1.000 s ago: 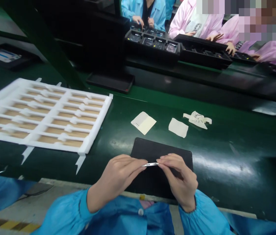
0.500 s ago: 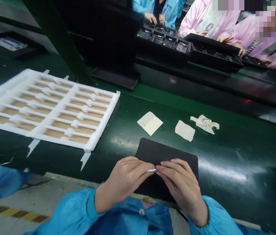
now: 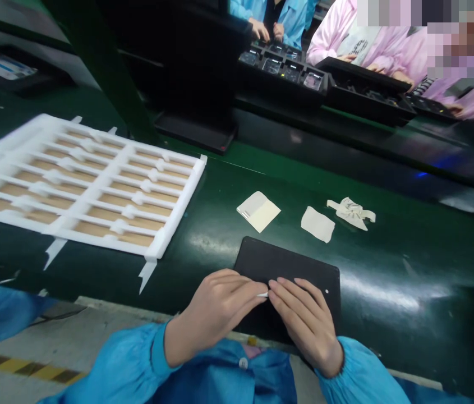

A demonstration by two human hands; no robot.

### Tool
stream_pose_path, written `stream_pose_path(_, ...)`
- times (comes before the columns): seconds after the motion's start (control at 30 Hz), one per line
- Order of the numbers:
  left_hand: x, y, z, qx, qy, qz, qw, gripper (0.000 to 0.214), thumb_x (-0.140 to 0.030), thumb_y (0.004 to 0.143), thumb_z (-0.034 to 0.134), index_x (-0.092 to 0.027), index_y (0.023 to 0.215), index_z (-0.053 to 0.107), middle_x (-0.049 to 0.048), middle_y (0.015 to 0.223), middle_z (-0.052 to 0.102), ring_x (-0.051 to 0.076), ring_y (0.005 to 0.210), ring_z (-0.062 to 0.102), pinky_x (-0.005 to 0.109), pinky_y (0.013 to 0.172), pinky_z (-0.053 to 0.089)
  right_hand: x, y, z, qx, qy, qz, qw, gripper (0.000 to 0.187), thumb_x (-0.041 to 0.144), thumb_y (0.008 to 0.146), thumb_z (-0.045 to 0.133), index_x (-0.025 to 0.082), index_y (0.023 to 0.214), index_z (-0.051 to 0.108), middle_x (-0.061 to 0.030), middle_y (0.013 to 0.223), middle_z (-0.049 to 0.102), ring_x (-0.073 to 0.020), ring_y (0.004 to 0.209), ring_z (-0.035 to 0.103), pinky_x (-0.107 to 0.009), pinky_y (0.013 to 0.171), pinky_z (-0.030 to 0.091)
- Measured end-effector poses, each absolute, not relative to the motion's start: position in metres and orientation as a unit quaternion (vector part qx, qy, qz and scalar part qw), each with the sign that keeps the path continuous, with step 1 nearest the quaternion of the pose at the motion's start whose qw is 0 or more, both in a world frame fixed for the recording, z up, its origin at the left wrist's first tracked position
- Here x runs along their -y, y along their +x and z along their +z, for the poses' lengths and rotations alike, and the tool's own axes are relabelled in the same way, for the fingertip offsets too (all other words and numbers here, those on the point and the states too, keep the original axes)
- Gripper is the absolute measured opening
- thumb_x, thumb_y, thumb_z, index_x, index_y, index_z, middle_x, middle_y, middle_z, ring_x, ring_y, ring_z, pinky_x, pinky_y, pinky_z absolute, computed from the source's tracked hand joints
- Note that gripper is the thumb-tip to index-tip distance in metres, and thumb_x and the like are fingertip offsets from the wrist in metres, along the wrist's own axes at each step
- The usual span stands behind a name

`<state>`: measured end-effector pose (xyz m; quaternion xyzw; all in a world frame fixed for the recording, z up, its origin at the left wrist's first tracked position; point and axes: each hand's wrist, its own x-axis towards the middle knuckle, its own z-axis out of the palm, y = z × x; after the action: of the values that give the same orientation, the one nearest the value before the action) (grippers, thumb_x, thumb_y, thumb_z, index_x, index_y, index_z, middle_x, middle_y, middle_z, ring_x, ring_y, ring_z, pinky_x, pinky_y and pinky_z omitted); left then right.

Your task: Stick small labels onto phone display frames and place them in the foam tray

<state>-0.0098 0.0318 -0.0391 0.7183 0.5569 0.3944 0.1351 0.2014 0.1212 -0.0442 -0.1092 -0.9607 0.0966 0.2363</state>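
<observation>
Green tabletop (image 3: 203,264), near edge: over black pad (image 3: 287,258), small white piece (image 3: 263,294) pinched in grip of left hand (image 3: 215,311); right hand (image 3: 308,322) at its tip, grip impossible to tell. Seemingly mid-handling, not yet set down. Farther, toward left edge: white slotted tray (image 3: 181,207).

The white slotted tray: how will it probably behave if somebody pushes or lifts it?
The white slotted tray is probably light for its size, since its frame looks foam-like. Lying flat and wide, it seems unlikely to tip. Tape-like strips at its edges may resist pushing.
</observation>
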Motion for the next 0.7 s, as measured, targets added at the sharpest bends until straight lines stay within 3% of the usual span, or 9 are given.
stream_pose_path(0.1,-0.031,-0.011,-0.04,-0.556,0.723,0.39,0.126,0.011,-0.018,0.098,0.053,-0.018,0.106,0.061,0.0013,0.096,0.073,0.015,0.083,0.07,0.029,0.077,0.053,-0.116,0.198,-0.046,0.955,-0.127,0.076,0.257,0.038,0.008,0.094,0.053,0.021,0.129,0.059,-0.0053,0.125,0.067,-0.0232,0.121,0.06,-0.045,0.11,0.04)
stream_pose_path(0.2,-0.032,-0.012,-0.042,-0.555,0.727,0.386,0.119,0.013,-0.017,0.098,0.053,-0.019,0.109,0.06,0.0011,0.096,0.073,0.015,0.083,0.07,0.03,0.076,0.052,-0.114,0.188,-0.039,0.931,-0.172,0.13,0.296,0.033,0.006,0.092,0.058,0.025,0.119,0.062,-0.0027,0.119,0.07,-0.0229,0.118,0.061,-0.05,0.111,0.038)
stream_pose_path(0.33,-0.032,-0.011,-0.04,-0.547,0.747,0.358,0.12,0.018,-0.017,0.1,0.048,-0.018,0.116,0.057,0.0039,0.101,0.073,0.018,0.087,0.07,0.032,0.075,0.05,-0.118,0.184,-0.021,0.884,-0.216,0.245,0.335,0.039,0.014,0.088,0.067,0.02,0.125,0.058,-0.0097,0.127,0.065,-0.0278,0.126,0.054,-0.057,0.112,0.035)
stream_pose_path(0.43,-0.027,-0.012,-0.028,-0.557,0.755,0.324,0.118,0.024,-0.014,0.1,0.042,-0.016,0.119,0.057,0.0054,0.106,0.072,0.021,0.092,0.069,0.035,0.077,0.05,-0.125,0.195,-0.014,0.83,-0.25,0.251,0.431,0.043,0.012,0.084,0.069,0.018,0.126,0.058,-0.0108,0.122,0.066,-0.0295,0.124,0.055,-0.06,0.112,0.034)
stream_pose_path(0.53,-0.018,-0.024,-0.007,-0.586,0.744,0.297,0.12,0.023,-0.014,0.1,0.042,-0.018,0.115,0.059,0.0038,0.105,0.072,0.021,0.091,0.068,0.037,0.077,0.05,-0.133,0.21,-0.02,0.768,-0.328,0.252,0.489,0.029,0.013,0.084,0.068,0.02,0.112,0.066,-0.0091,0.112,0.068,-0.0288,0.115,0.06,-0.057,0.109,0.039)
stream_pose_path(0.7,0.002,-0.059,0.026,-0.633,0.711,0.292,0.095,0.019,-0.016,0.098,0.051,-0.022,0.114,0.061,0.0006,0.104,0.072,0.017,0.093,0.067,0.031,0.079,0.05,-0.134,0.217,-0.049,0.703,-0.419,0.317,0.48,0.013,0.025,0.086,0.069,0.02,0.098,0.07,-0.009,0.103,0.07,-0.0271,0.101,0.066,-0.043,0.09,0.054)
